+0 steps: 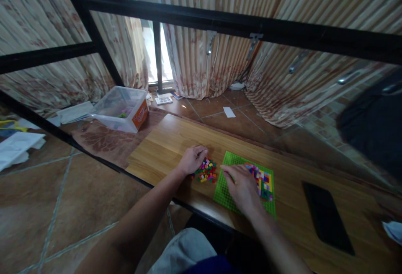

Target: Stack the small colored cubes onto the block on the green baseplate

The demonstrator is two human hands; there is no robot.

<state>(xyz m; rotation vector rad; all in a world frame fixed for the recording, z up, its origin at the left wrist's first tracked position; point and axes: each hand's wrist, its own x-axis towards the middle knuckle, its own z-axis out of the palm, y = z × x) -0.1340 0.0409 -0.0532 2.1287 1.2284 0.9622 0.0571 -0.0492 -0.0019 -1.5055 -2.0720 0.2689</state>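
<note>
Small toy building bricks in many colours lie in a loose pile on the wooden tabletop. At the pile's upper left edge rests my left hand, its fingers curled together; whatever they hold, if anything, is hidden. To the right lies a green studded baseplate. Its right part carries a patch of fitted colourful bricks, partly covered by my hand. Over the plate's middle is my right hand, thumb and fingers bent in a pinch. I cannot make out anything between those fingertips.
A black phone-like slab lies on the tabletop at right. A clear plastic bin with an orange label stands on the floor beyond the table's left end. Black metal bars cross in front of the curtains. White paper sits at far right.
</note>
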